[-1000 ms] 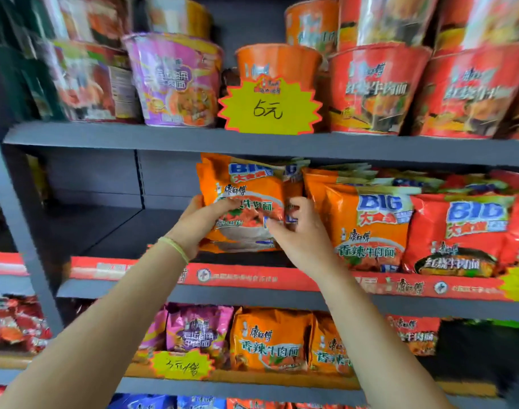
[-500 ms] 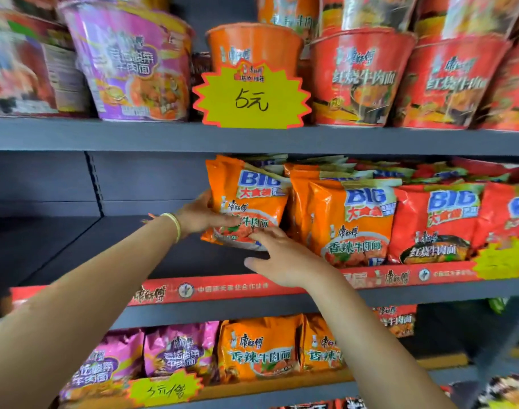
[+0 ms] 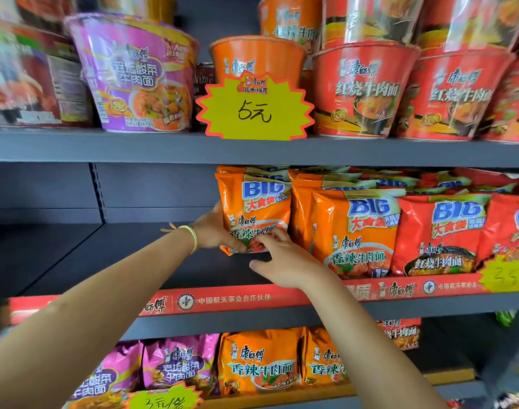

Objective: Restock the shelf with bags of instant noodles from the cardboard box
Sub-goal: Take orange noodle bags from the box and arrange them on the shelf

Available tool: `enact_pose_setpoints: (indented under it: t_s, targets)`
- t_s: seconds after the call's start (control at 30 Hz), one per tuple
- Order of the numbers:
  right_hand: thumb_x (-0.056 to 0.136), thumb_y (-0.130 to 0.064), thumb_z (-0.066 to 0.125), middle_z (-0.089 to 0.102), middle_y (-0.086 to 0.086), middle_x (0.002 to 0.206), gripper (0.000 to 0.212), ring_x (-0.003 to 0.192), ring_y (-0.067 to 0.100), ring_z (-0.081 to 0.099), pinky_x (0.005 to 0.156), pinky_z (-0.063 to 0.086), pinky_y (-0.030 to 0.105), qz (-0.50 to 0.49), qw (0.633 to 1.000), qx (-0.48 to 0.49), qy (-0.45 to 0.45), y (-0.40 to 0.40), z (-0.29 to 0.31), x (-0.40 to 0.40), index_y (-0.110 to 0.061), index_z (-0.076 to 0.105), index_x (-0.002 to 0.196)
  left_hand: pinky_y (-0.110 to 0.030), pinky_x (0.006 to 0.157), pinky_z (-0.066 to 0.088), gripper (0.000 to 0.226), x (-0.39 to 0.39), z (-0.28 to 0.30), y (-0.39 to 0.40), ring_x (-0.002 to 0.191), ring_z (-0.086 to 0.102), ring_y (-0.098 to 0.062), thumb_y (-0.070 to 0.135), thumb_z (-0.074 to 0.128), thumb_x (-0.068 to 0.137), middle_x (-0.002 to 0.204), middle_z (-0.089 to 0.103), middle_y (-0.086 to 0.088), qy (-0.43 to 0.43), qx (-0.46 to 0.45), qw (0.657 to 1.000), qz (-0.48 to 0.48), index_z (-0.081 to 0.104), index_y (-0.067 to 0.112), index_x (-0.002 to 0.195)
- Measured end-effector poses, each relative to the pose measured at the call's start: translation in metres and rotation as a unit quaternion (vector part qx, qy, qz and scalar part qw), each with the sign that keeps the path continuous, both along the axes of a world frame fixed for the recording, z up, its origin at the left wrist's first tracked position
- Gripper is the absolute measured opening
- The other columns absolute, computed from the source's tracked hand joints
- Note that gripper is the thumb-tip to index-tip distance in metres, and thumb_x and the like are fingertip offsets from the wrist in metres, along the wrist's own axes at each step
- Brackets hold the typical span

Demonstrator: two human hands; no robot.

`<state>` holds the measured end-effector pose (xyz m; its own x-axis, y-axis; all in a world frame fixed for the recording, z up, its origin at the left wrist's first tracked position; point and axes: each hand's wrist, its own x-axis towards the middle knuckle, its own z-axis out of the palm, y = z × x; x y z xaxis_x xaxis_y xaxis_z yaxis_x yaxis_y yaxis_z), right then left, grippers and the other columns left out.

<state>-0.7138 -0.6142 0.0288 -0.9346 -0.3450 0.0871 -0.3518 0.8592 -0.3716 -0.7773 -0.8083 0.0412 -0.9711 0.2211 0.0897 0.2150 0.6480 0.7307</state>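
Standing an orange noodle bag (image 3: 254, 208) up on the middle shelf (image 3: 152, 261), at the left end of the row of bags. Gripping the bag's left side and bottom corner with the left hand (image 3: 215, 231), thumb in front, other fingers hidden behind the pack. Wearing a thin yellow-green band (image 3: 193, 237) on that wrist. Pressing the right hand (image 3: 282, 261) against the bottom front of the same bag, fingers spread a little and bent, fingertips touching the pack, thumb sticking out to the left over the bare shelf. Not wrapping around the bag with this hand, only touching it.

Leaning close beside a second orange bag (image 3: 352, 231) on the right, maybe touching, hard to tell. Sitting next to that, a red bag (image 3: 441, 234), then more red ones going off the right edge. Leaving the left half of the dark shelf bare. Running along the shelf's front edge, a red strip (image 3: 223, 301) with white writing.

Up above, holding big noodle bowls: a purple bowl (image 3: 134, 75), an orange bowl (image 3: 256, 59), red bowls (image 3: 367, 87). Sticking up in front of the orange bowl, a spiky yellow price tag (image 3: 254, 110) saying 5.

Down below, showing purple bags (image 3: 178, 364) and more orange bags (image 3: 261, 364) on the lower shelf.
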Motion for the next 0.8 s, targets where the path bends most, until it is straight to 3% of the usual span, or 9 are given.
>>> enact_pose_setpoints:
  t_s: [0.2, 0.43, 0.57, 0.6, 0.67, 0.7, 0.73, 0.8]
  targets:
    - [0.095, -0.046, 0.054, 0.008, -0.002, 0.163, 0.062, 0.146, 0.029, 0.027, 0.110, 0.037, 0.041, -0.013, 1.000, 0.004, 0.005, -0.004, 0.001, -0.006, -0.028, 0.029, 0.150, -0.037, 0.094, 0.052, 0.100, 0.000, 0.000, 0.009, 0.109, 0.059, -0.017, 0.021, 0.094, 0.060, 0.120, 0.061, 0.006, 0.023, -0.009, 0.998, 0.050, 0.031, 0.024, 0.138]
    - [0.098, -0.047, 0.050, 0.044, -0.001, 0.145, 0.048, 0.130, 0.020, 0.046, 0.099, 0.046, 0.033, 0.018, 0.997, -0.019, 0.070, -0.001, 0.000, 0.014, -0.023, 0.049, 0.139, -0.044, 0.097, 0.053, 0.080, 0.004, -0.003, 0.008, 0.109, 0.065, -0.019, 0.041, 0.089, 0.066, 0.122, 0.066, 0.003, 0.021, -0.006, 0.997, 0.073, 0.046, 0.025, 0.132]
    - [0.100, -0.039, 0.051, 0.059, -0.002, 0.123, 0.030, 0.109, 0.014, 0.057, 0.086, 0.052, 0.027, 0.026, 0.986, -0.057, 0.152, 0.001, 0.001, 0.028, -0.019, 0.062, 0.117, -0.036, 0.093, 0.052, 0.042, 0.026, 0.012, 0.016, 0.103, 0.063, -0.018, 0.037, 0.075, 0.084, 0.114, 0.064, 0.005, 0.015, -0.029, 0.997, 0.068, 0.049, 0.029, 0.116]
    - [0.100, -0.036, 0.051, 0.061, -0.003, 0.118, 0.025, 0.105, 0.013, 0.058, 0.084, 0.053, 0.027, 0.037, 0.979, -0.084, 0.181, 0.000, 0.001, 0.033, -0.018, 0.064, 0.112, -0.036, 0.090, 0.052, 0.042, 0.033, 0.018, 0.013, 0.099, 0.064, -0.020, 0.039, 0.073, 0.086, 0.112, 0.063, 0.003, 0.025, -0.037, 0.995, 0.093, 0.050, 0.026, 0.119]
    - [0.100, -0.028, 0.051, 0.064, -0.002, 0.106, 0.019, 0.097, 0.013, 0.058, 0.079, 0.055, 0.031, 0.088, 0.955, -0.148, 0.240, -0.008, 0.002, 0.046, -0.015, 0.066, 0.101, -0.036, 0.085, 0.054, 0.043, 0.053, 0.027, 0.002, 0.093, 0.068, -0.026, 0.037, 0.070, 0.088, 0.109, 0.067, -0.003, 0.104, -0.047, 0.974, 0.193, 0.055, 0.019, 0.125]
    - [0.098, -0.024, 0.052, 0.064, -0.002, 0.099, 0.017, 0.090, 0.014, 0.058, 0.074, 0.054, 0.035, 0.124, 0.941, -0.179, 0.261, -0.014, 0.001, 0.054, -0.014, 0.066, 0.096, -0.034, 0.081, 0.055, 0.030, 0.070, 0.028, -0.003, 0.086, 0.069, -0.027, 0.029, 0.067, 0.090, 0.101, 0.070, -0.005, 0.168, -0.014, 0.957, 0.235, 0.062, 0.018, 0.118]
    - [0.095, -0.020, 0.053, 0.064, -0.001, 0.090, 0.015, 0.084, 0.015, 0.057, 0.069, 0.052, 0.037, 0.159, 0.925, -0.212, 0.272, -0.022, -0.001, 0.063, -0.013, 0.065, 0.091, -0.030, 0.074, 0.055, 0.016, 0.089, 0.026, -0.009, 0.076, 0.070, -0.022, 0.020, 0.062, 0.091, 0.089, 0.071, -0.007, 0.224, 0.036, 0.937, 0.266, 0.068, 0.018, 0.107]
    - [0.090, -0.016, 0.056, 0.061, -0.002, 0.077, 0.010, 0.072, 0.018, 0.055, 0.061, 0.047, 0.039, 0.216, 0.900, -0.271, 0.265, -0.040, -0.013, 0.079, -0.013, 0.063, 0.083, -0.020, 0.059, 0.051, 0.019, 0.142, 0.016, -0.014, 0.056, 0.062, -0.008, 0.005, 0.054, 0.091, 0.071, 0.067, -0.008, 0.292, 0.131, 0.895, 0.312, 0.071, 0.014, 0.092]
